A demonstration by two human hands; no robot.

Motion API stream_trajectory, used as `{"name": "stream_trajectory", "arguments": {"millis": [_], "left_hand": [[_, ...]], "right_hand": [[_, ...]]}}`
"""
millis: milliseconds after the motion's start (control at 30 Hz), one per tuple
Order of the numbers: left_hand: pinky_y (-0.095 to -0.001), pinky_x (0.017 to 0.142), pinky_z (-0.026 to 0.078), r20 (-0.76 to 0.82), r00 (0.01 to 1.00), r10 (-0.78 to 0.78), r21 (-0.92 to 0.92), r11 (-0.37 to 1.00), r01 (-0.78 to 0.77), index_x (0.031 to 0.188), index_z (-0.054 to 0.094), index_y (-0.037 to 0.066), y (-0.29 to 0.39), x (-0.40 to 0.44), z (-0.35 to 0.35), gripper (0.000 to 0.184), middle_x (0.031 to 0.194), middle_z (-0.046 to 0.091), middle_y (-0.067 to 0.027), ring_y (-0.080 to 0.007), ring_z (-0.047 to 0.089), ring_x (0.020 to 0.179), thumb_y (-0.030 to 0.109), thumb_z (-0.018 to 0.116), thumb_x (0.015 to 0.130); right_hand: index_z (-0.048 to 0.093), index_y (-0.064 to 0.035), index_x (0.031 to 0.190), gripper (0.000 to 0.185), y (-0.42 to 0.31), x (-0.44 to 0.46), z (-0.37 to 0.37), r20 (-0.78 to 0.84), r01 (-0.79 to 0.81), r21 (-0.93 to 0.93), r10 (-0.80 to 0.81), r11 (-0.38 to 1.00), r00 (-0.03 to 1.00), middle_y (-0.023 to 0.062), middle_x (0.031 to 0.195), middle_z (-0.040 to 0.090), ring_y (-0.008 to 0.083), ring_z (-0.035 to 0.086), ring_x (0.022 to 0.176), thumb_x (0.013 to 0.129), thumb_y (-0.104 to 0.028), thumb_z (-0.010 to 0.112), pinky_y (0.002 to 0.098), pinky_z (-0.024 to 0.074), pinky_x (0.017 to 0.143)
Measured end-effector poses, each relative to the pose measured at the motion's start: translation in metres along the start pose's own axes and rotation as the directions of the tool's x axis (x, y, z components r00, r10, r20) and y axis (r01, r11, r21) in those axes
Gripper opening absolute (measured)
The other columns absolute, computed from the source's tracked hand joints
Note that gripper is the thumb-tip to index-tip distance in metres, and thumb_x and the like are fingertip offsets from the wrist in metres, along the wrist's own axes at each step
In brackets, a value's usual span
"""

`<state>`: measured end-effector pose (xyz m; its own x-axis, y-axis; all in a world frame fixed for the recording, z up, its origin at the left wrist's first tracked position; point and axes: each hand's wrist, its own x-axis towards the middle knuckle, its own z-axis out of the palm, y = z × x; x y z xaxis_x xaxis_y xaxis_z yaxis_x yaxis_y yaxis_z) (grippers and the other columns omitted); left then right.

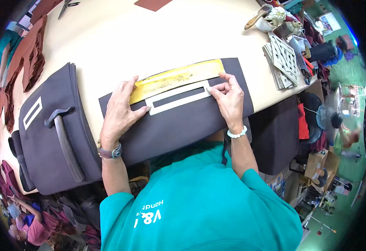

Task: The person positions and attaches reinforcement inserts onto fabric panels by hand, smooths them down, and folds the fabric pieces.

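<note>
At mid-frame, I saw a white slotted rectangle point(179, 103) below a yellow strip point(174, 79) on dark sheeting point(183, 129); the left grip point(119, 108) and right grip point(230, 102), unclenched, touched their ends (a bracelet point(237, 133) circled the right wrist).

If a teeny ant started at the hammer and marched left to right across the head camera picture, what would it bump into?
The hammer first → the left hand → the white frame → the right hand → the pile of pale cut-out pieces.
</note>
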<state>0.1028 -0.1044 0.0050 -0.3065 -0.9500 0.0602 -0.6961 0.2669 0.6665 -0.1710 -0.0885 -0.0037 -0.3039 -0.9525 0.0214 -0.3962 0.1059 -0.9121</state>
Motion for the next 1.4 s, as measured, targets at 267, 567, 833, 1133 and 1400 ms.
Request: {"name": "stream_trajectory", "arguments": {"millis": [267,567,833,1133,1400], "left_hand": [[-0.0352,0.090,0.044,-0.004,1.000,0.009,0.012,1.000,-0.009,0.133,0.041,0.004,0.000,0.000,0.000,0.077,0.104,0.052,-0.0120,-0.0250,0.052,0.097,0.017,0.073,0.064],[-0.0374,0.088,0.043,0.013,1.000,0.014,0.036,0.999,-0.014,0.132,0.041,0.003,0.001,0.000,0.000,0.075,0.104,0.051,-0.0147,-0.0284,0.052,0.099,0.017,0.073,0.065],[-0.0372,0.085,0.043,-0.032,0.975,0.218,0.222,0.953,-0.206,0.097,0.063,0.006,0.011,-0.020,0.018,0.025,0.101,0.057,-0.0085,-0.0283,0.053,0.101,0.010,0.066,0.073],[-0.0579,0.103,0.024,-0.081,0.980,0.180,0.525,0.844,-0.112,0.115,0.059,0.013,0.018,-0.053,0.040,0.037,0.129,0.050,-0.0072,-0.0295,0.036,0.128,0.004,0.050,0.081],[-0.0591,0.104,0.023,0.038,0.979,0.203,0.617,0.766,-0.182,0.118,0.057,0.013,0.022,-0.050,0.029,0.041,0.129,0.050,-0.0080,-0.0294,0.037,0.127,0.002,0.050,0.079]], "right_hand": [[0.054,0.0053,0.105,0.037,-0.003,0.002,-0.002,0.012,0.022,-0.061,-0.022,0.998,1.000,0.0097,0.067,0.065,0.0100,0.060,0.059,0.072,-0.001,0.071,0.0233,0.0466,0.056],[0.058,0.0022,0.100,0.031,0.002,0.005,0.000,0.014,0.020,-0.111,-0.019,0.994,1.000,0.0110,0.069,0.066,0.0168,0.063,0.060,0.073,-0.006,0.070,0.0278,0.0481,0.058],[0.064,-0.0073,0.074,0.007,-0.005,-0.006,0.004,0.251,0.488,-0.698,-0.460,0.523,0.852,0.0077,0.083,0.059,0.0257,0.061,0.079,0.078,-0.010,0.059,0.0384,0.0475,0.064],[0.038,0.0074,0.130,0.049,-0.014,-0.061,0.087,0.464,0.765,-0.342,-0.610,0.546,0.643,0.0210,0.121,0.053,0.0277,0.050,0.117,0.085,-0.010,0.045,0.0447,0.0356,0.101],[0.041,0.0085,0.125,0.043,0.002,-0.027,0.026,0.396,0.619,-0.552,-0.478,0.558,0.784,0.0210,0.112,0.058,0.0287,0.059,0.103,0.084,-0.004,0.042,0.0454,0.0399,0.098]]}}
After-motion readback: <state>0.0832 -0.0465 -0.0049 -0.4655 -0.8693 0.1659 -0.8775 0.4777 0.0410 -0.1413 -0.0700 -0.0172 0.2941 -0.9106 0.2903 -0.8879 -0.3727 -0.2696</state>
